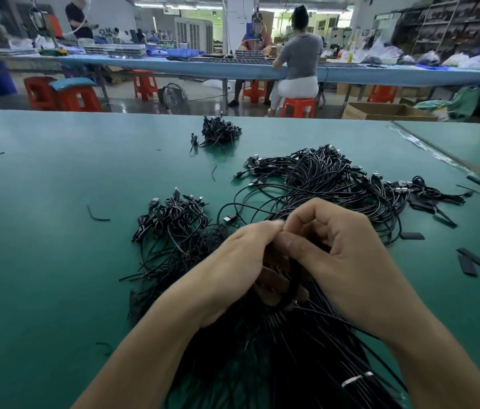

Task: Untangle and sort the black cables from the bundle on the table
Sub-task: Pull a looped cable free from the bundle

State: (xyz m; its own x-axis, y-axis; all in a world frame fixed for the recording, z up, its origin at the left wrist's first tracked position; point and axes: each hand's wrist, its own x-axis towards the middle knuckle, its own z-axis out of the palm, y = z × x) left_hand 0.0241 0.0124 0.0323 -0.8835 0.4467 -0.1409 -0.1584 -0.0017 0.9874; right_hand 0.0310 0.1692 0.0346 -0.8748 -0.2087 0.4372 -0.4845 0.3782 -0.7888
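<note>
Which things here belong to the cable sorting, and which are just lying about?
In the job: left hand, right hand, both gripping the held bundle; tangled heap; near pile; far pile.
Lying about: flat black strips; cut scrap.

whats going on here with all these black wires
A person at a green table is working through a bundle of black cables right in front of them. The left hand grips the bundle while the right hand pinches at strands near its top. A big loose tangle lies beyond the hands, with a smaller pile to its left and a far pile further back.
</note>
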